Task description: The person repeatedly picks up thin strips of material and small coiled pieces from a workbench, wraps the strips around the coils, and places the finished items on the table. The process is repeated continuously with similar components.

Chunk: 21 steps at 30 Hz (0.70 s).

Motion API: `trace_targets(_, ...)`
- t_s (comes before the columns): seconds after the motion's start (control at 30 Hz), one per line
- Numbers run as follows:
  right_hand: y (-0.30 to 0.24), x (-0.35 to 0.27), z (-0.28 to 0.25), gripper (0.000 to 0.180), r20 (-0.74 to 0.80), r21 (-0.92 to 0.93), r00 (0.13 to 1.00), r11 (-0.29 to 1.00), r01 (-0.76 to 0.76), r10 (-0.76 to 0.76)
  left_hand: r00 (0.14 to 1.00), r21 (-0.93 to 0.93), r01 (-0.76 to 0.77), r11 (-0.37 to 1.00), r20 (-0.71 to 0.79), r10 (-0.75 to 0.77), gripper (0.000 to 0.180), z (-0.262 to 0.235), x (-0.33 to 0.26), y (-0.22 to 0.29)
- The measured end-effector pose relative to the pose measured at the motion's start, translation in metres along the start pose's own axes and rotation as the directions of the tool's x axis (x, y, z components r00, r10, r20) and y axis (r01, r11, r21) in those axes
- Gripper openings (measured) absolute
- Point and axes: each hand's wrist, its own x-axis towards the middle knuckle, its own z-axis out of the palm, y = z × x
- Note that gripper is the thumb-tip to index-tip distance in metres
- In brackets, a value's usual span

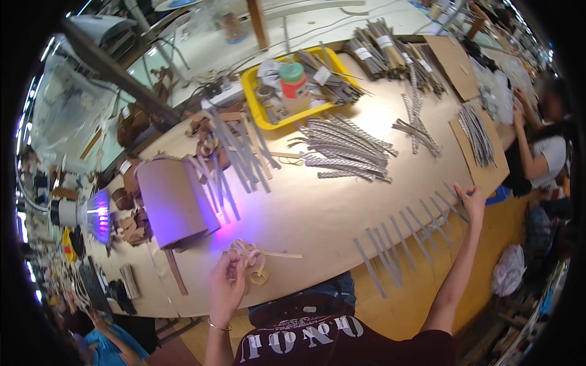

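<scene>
My left hand (226, 285) pinches one of several thin tan strips (251, 255) that lie curled in a small heap near the table's front edge. My right hand (472, 202) reaches far to the right, fingers spread, touching the end of a row of grey strips (405, 237) laid side by side along the table edge. A purple lamp (96, 216) at the left lights the table beside a cardboard sheet (171, 202).
A yellow tray (257, 114) with a red, green-capped bottle (294, 86) stands at the back. Piles of grey strips (345, 149) and bundles (390, 52) cover the middle and far table. Another person (540, 146) sits at the right. Cardboard sheets (482, 149) lie at the right.
</scene>
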Motion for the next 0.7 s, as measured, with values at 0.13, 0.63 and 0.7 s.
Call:
trace_targets(0.13,0.002,0.01,-0.008,0.048,0.141,0.321,0.982,0.944,0.072,-0.123,0.998,-0.013,0.034,0.999,-0.062,-0.035,0.009,-0.005,-0.003,-0.002)
trace_targets(0.63,-0.016,0.025,0.003,0.028,0.277,0.439,0.961,0.892,-0.11,-0.018,0.998,0.051,-0.029,0.998,0.053,0.026,0.009,-0.001,0.018,-0.004)
trace_targets(0.7,-0.022,0.031,-0.001,0.032,0.325,0.374,0.945,0.914,-0.157,0.03,0.998,0.026,-0.033,0.999,0.052,0.032,0.009,0.001,0.019,-0.006)
